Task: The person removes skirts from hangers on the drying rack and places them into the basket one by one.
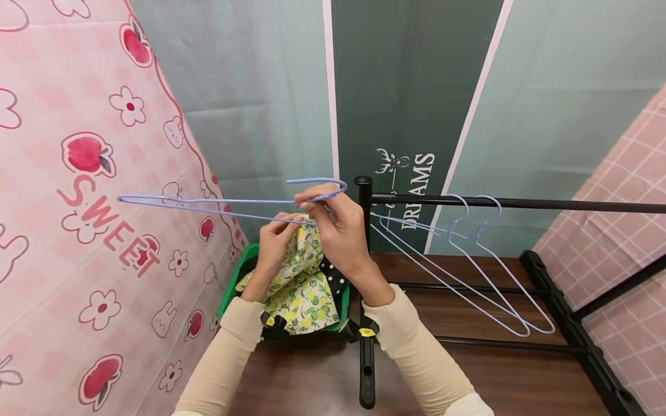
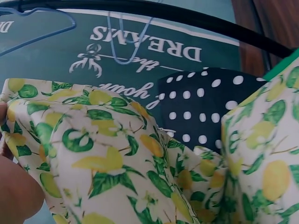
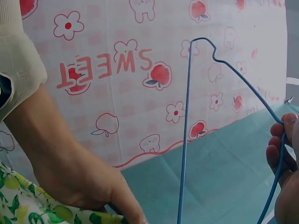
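My right hand [image 1: 343,237] holds a blue wire hanger [image 1: 250,201] near the base of its hook, with thumb and fingers pinching the wire. The hanger's long body stretches out to the left. Below it, my left hand [image 1: 273,248] pinches the upper edge of a lemon-print cloth garment [image 1: 307,300], close under the hanger's lower wire. Much of the garment hangs down over a green basket. In the left wrist view the lemon fabric [image 2: 107,158] fills the lower part. The right wrist view shows the hanger [image 3: 185,130] gripped by the right hand [image 3: 289,163].
Black cloth with white polka dots [image 1: 333,277] lies in the green basket [image 1: 239,274]. To the right stands a black clothes rack [image 1: 520,203] with blue hangers [image 1: 465,253] on its bar. A pink printed curtain [image 1: 104,260] is on the left; green cloth [image 1: 250,115] hangs behind.
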{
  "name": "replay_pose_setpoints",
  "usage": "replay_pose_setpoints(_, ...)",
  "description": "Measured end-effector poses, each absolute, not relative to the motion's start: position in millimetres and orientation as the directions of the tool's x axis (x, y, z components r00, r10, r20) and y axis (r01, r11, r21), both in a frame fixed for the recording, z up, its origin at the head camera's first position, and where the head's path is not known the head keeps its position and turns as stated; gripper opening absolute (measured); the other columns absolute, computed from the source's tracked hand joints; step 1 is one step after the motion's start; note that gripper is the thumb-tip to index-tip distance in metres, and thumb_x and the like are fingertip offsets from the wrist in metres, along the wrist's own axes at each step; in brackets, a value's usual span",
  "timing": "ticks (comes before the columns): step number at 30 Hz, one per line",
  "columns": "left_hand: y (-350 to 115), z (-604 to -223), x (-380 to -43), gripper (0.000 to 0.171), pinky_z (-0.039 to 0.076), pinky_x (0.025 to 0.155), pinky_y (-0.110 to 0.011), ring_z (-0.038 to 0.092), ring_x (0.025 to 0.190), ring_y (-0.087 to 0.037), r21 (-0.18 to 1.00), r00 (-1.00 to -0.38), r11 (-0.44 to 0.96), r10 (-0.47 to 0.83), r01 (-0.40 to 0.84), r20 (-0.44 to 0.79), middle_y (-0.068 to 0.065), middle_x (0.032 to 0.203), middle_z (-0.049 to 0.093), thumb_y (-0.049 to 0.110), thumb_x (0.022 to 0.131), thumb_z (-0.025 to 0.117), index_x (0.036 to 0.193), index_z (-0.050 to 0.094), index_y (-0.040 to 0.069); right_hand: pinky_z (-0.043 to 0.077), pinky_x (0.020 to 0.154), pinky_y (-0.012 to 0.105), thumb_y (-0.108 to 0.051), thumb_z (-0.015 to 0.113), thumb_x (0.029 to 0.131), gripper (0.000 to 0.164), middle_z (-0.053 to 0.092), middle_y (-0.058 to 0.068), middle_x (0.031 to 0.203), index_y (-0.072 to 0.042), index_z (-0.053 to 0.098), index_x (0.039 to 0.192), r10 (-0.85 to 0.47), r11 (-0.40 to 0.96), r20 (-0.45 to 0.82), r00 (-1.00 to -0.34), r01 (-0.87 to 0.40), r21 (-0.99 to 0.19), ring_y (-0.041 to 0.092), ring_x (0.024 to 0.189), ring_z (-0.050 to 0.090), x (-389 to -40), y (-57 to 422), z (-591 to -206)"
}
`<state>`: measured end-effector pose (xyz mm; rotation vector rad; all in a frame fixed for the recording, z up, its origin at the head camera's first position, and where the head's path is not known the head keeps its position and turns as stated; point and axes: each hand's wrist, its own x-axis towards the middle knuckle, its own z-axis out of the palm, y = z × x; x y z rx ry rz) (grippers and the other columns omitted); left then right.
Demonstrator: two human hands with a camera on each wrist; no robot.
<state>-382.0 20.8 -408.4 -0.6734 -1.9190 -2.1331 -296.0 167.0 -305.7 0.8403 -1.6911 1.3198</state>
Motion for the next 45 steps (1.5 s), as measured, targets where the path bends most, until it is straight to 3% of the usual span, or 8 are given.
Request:
replay_pose_setpoints(5,26,-418,-380,0.02,0.05,0.077,-0.031,0.062,0.089,-0.014,0.908,-0.883,-0.102,0.213,0.406,0.419,0.001,0.1,0.07,0.012,0.094,0.066,0.108,0.073,-0.001,0.05,0.069,0.026,0.002,0.056,0.096,0.012,0.067,0.015,0.101,0.001,0.066,0.103,-0.022,0.212,0.895,-0.445,-0.877,-0.431,0.018,0.076,0.058,-295,166,-307)
replay_pose_setpoints(11,30,-430,-381,0.022,0.052,0.085,-0.035,0.064,0.098,-0.015,0.934,-0.888,-0.074,0.289,0.351,0.357,-0.001,0.105,0.069,0.015,0.095,0.065,0.111,0.074,0.003,0.052,0.073,0.026,0.003,0.056,0.096,0.012,0.067,0.016,0.101,0.002,0.066,0.103,-0.023,0.198,0.891,-0.453,-0.876,-0.44,0.02,0.087,0.064,-293,166,-308)
replay_pose_setpoints(17,37,-455,-393,0.024,0.05,0.08,-0.031,0.062,0.092,-0.014,0.949,-0.904,0.015,0.312,0.314,0.294,-0.003,0.106,0.07,0.024,0.096,0.065,0.113,0.074,0.01,0.056,0.08,0.028,0.005,0.058,0.094,0.013,0.068,0.016,0.101,0.002,0.066,0.103,-0.028,0.173,0.891,-0.453,-0.88,-0.442,0.021,0.093,0.067,-290,165,-307)
replay_pose_setpoints(26,44,-476,-396,0.027,0.05,0.08,-0.029,0.062,0.096,-0.016,0.956,-0.903,0.068,0.353,0.286,0.245,-0.004,0.114,0.07,0.035,0.095,0.065,0.112,0.074,0.016,0.054,0.076,0.026,0.003,0.06,0.093,0.013,0.068,0.013,0.1,0.001,0.067,0.104,-0.024,0.2,0.883,-0.469,-0.867,-0.455,0.019,0.092,0.066,-287,167,-307)
replay_pose_setpoints(34,48,-484,-394,0.021,0.051,0.087,-0.034,0.062,0.105,-0.018,0.966,-0.912,0.1,0.364,0.239,0.187,-0.002,0.119,0.069,0.026,0.096,0.064,0.114,0.072,0.017,0.055,0.078,0.027,0.001,0.059,0.095,0.012,0.068,0.014,0.103,0.0,0.066,0.104,-0.029,0.205,0.87,-0.492,-0.855,-0.477,0.019,0.092,0.067,-286,169,-312)
replay_pose_setpoints(41,50,-492,-395,0.027,0.047,0.1,-0.043,0.055,0.123,-0.021,0.966,-0.916,0.145,0.374,0.213,0.146,0.0,0.129,0.062,0.031,0.096,0.065,0.121,0.067,0.022,0.051,0.07,0.025,-0.001,0.059,0.095,0.012,0.069,0.012,0.102,-0.002,0.067,0.104,-0.027,0.237,0.865,-0.502,-0.843,-0.482,0.016,0.087,0.065,-286,172,-316)
replay_pose_setpoints(45,50,-499,-395,0.032,0.049,0.09,-0.04,0.057,0.113,-0.024,0.963,-0.917,0.181,0.381,0.201,0.12,-0.004,0.131,0.059,0.028,0.095,0.066,0.126,0.064,0.021,0.051,0.071,0.025,-0.001,0.06,0.095,0.012,0.069,0.011,0.102,-0.002,0.067,0.104,-0.03,0.246,0.862,-0.506,-0.839,-0.485,0.019,0.085,0.065,-286,174,-319)
